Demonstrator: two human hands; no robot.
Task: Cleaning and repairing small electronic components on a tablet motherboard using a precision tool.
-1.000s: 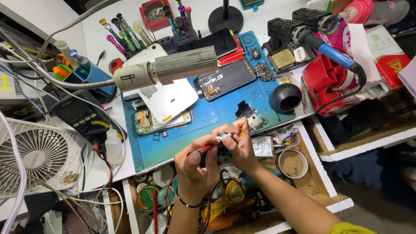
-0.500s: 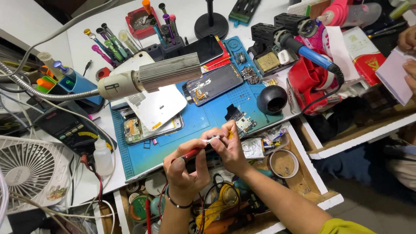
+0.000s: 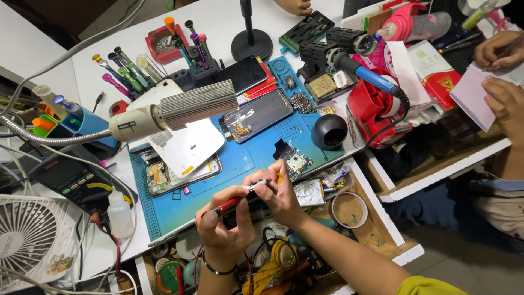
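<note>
Both of my hands meet over the near edge of the blue work mat [image 3: 256, 158]. My left hand [image 3: 222, 229] is wrapped around a red-handled tool [image 3: 226, 206], its tip angled up toward my right hand [image 3: 275, 194], whose fingers are pinched shut on a small pale part [image 3: 255, 187]; the part is too small to tell what it is.

Compared with a second ago, my hands sit in much the same pose and the tool tip is still at the part, so the work on it is ongoing rather than finished. Mostly my view has shifted: the surface appears lower and further left.

Just beyond my right hand lies a small circuit board [image 3: 295, 160] on the mat. An opened phone [image 3: 256, 116] lies further back, a white back cover [image 3: 188, 147] to its left, under the lamp head [image 3: 174, 112]. A black round cup [image 3: 329, 131] stands at the mat's right edge. Another person's hands [image 3: 502, 71] hold pale paper at far right.
</note>
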